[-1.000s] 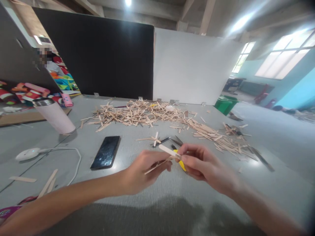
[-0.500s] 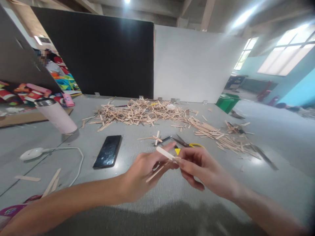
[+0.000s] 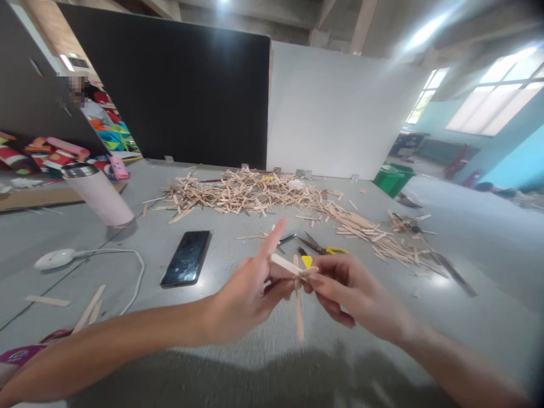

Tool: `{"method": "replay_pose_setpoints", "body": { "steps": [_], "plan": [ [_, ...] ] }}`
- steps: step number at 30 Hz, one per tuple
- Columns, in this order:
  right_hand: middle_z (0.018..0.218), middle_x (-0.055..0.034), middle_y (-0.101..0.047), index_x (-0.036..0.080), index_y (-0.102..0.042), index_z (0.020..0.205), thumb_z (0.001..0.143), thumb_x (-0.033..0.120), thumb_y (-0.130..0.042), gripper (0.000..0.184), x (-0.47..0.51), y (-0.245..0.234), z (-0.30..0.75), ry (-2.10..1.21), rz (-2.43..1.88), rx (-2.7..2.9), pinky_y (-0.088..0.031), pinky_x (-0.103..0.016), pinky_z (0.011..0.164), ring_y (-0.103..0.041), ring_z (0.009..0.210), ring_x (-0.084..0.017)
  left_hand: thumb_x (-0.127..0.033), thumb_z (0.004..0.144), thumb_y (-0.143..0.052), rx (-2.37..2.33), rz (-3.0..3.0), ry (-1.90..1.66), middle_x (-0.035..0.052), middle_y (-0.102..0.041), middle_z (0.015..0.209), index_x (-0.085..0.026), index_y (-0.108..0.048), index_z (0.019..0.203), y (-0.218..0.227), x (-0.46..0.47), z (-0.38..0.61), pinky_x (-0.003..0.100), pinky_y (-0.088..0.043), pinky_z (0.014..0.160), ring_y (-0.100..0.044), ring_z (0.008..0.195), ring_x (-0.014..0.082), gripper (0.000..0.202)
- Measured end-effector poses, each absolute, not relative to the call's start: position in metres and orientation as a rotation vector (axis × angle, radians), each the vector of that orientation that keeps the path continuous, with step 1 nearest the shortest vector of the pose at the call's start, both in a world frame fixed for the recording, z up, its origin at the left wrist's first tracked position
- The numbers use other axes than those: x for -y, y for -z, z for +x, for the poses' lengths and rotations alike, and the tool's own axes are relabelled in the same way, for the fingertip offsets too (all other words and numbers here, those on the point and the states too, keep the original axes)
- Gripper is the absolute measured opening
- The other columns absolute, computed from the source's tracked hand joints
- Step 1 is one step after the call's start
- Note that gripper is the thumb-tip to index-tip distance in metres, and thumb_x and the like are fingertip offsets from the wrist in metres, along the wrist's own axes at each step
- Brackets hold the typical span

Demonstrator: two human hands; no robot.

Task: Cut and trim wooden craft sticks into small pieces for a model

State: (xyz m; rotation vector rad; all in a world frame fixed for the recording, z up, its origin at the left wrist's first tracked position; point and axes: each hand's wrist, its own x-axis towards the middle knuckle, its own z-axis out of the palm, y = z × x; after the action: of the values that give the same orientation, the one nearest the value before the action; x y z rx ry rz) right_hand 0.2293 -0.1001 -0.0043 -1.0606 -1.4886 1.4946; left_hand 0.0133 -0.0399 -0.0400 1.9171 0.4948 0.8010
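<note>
Between my two hands, above the table, is a small cross of wooden craft sticks (image 3: 300, 317); one stick points down and another reaches up to the left. My left hand (image 3: 259, 277) pinches it near the crossing, with one finger raised. The fingertips of my right hand (image 3: 340, 289) are closed on the right side of the crossing. Just beyond my hands lie scissors with yellow handles (image 3: 318, 246), a dark knife-like tool with a yellow end (image 3: 306, 260), and a pen (image 3: 287, 239). Part of the crossing is hidden by my fingers.
A heap of craft sticks (image 3: 238, 195) spreads along the table's back, below black (image 3: 170, 90) and white (image 3: 327, 107) panels. To the left are a phone (image 3: 186, 258), a pink bottle (image 3: 100, 195) and a white cable (image 3: 138, 272). A green bin (image 3: 391, 180) stands beyond the right side.
The held stick cross has turned, so one stick now points straight down. My left hand's raised finger has lifted higher, while my right hand stays nearly in place.
</note>
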Motion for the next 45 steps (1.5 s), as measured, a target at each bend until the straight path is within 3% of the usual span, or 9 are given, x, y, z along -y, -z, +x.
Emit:
{"method": "replay_pose_setpoints", "body": {
  "steps": [4,7,10,14,19,24,29,37,45],
  "plan": [
    [0.051,0.0100,-0.042,0.013,-0.070,0.087,0.100,0.043,-0.070,0.033,0.091,0.008,0.233,-1.673,-1.007,1.485,-0.026,-0.018,0.038,-0.032,0.039,-0.004,-0.039,0.108,-0.057,-0.496,1.854,-0.725,-0.0034,-0.064,0.072,-0.021,0.009,0.171,0.034,0.047,0.008,0.024,-0.043,0.060,-0.057,0.062,0.0143,0.093],
    [0.050,0.0098,-0.042,0.013,-0.070,0.083,0.100,0.039,-0.070,0.031,0.085,0.014,0.233,-1.772,-0.954,1.474,-0.025,-0.018,0.036,-0.032,0.038,-0.004,-0.036,0.108,-0.057,-0.513,1.849,-0.697,0.0002,-0.070,0.079,-0.024,0.007,0.171,0.031,0.050,0.006,0.025,-0.044,0.061,-0.061,0.066,0.0155,0.091],
    [0.051,0.0094,-0.044,0.014,-0.069,0.084,0.102,0.039,-0.068,0.031,0.085,0.016,0.232,-1.707,-0.953,1.485,-0.027,-0.018,0.038,-0.033,0.039,-0.004,-0.036,0.108,-0.057,-0.496,1.778,-0.713,0.0063,-0.076,0.092,-0.024,0.001,0.170,0.028,0.050,0.007,0.028,-0.050,0.068,-0.067,0.076,0.0179,0.085],
    [0.051,0.0089,-0.047,0.016,-0.067,0.089,0.104,0.044,-0.066,0.032,0.091,0.012,0.233,-1.562,-0.929,1.511,-0.032,-0.018,0.041,-0.039,0.040,-0.005,-0.040,0.106,-0.062,-0.552,1.802,-0.802,0.0061,-0.075,0.095,-0.023,-0.023,0.165,0.026,0.050,0.008,0.034,-0.054,0.081,-0.069,0.088,0.0209,0.072],
    [0.055,0.0073,-0.052,0.016,-0.067,0.091,0.105,0.044,-0.065,0.032,0.095,0.008,0.231,-1.361,-0.971,1.463,-0.037,-0.017,0.039,-0.040,0.040,-0.005,-0.045,0.110,-0.052,-0.767,1.788,-1.000,0.0088,-0.065,0.132,-0.030,-0.044,0.151,0.026,0.054,0.005,0.035,-0.052,0.091,-0.065,0.099,0.0178,0.044],
    [0.055,0.0074,-0.050,0.016,-0.067,0.090,0.105,0.040,-0.065,0.029,0.097,0.008,0.229,-1.282,-0.963,1.497,-0.038,-0.016,0.040,-0.042,0.042,-0.005,-0.051,0.110,-0.051,-0.582,1.517,-0.754,0.0021,-0.067,0.092,-0.027,-0.043,0.147,0.015,0.061,0.002,0.026,-0.052,0.064,-0.064,0.078,0.0157,0.045],
    [0.054,0.0085,-0.049,0.017,-0.065,0.091,0.106,0.041,-0.064,0.028,0.097,0.014,0.228,-1.343,-0.915,1.501,-0.035,-0.016,0.040,-0.039,0.042,-0.005,-0.043,0.100,-0.073,-0.437,1.337,-0.513,-0.0009,-0.066,0.080,-0.022,-0.051,0.140,0.005,0.063,0.004,0.018,-0.045,0.046,-0.065,0.058,0.0121,0.050],
    [0.054,0.0096,-0.044,0.018,-0.067,0.092,0.105,0.040,-0.066,0.026,0.095,0.024,0.226,-1.465,-0.807,1.493,-0.030,-0.017,0.039,-0.033,0.041,-0.005,-0.039,0.102,-0.071,-0.382,1.281,-0.670,-0.0024,-0.063,0.075,-0.017,-0.063,0.116,0.013,0.063,0.007,0.013,-0.040,0.046,-0.054,0.051,0.0044,0.027],
    [0.056,0.0053,-0.053,0.016,-0.070,0.091,0.103,0.042,-0.069,0.029,0.098,0.020,0.227,-1.472,-0.850,1.491,-0.030,-0.017,0.039,-0.036,0.040,-0.004,-0.032,0.102,-0.072,-0.306,1.203,-0.625,0.0011,-0.069,0.080,-0.024,-0.067,0.143,0.013,0.063,0.008,0.015,-0.053,0.048,-0.067,0.056,0.0076,0.042]
  ]
}}
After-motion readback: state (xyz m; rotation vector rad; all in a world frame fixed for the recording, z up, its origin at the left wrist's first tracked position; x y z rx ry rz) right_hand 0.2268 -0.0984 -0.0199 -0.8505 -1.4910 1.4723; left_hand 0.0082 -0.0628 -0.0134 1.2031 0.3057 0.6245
